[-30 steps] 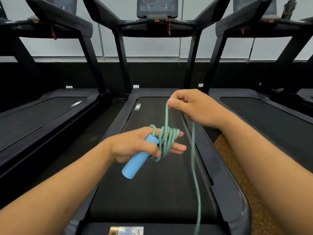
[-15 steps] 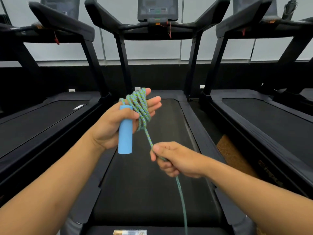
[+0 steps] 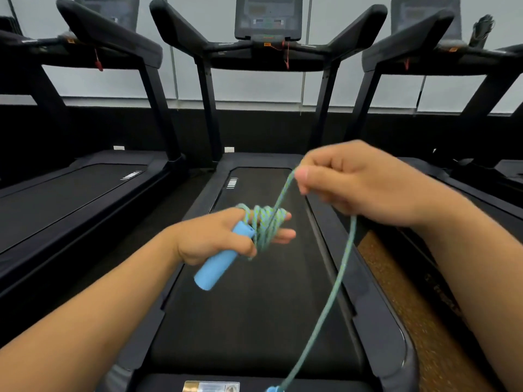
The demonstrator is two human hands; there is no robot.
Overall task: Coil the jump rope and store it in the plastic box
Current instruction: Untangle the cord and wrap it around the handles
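Observation:
My left hand [image 3: 215, 239] holds a light blue jump rope handle [image 3: 218, 267] under its thumb, and its straight fingers carry several turns of the green-blue rope [image 3: 264, 224]. Above and to the right, my right hand [image 3: 356, 182] pinches the rope, which runs taut from the coil up to its fingertips. From that hand the loose rope [image 3: 336, 287] hangs down in a curve to the second blue handle [image 3: 274, 389], barely visible at the bottom edge. No plastic box is in view.
I stand at the foot of a black treadmill [image 3: 254, 321], with its console [image 3: 268, 18] ahead. Similar treadmills flank it on the left [image 3: 65, 199] and right [image 3: 481, 176]. A brown speckled floor strip [image 3: 402, 292] runs along the right of the belt.
My right hand rose from below the coil to above and right of it, carrying the rope over my left fingers. My left hand dropped lower and tilted the handle down to the left.

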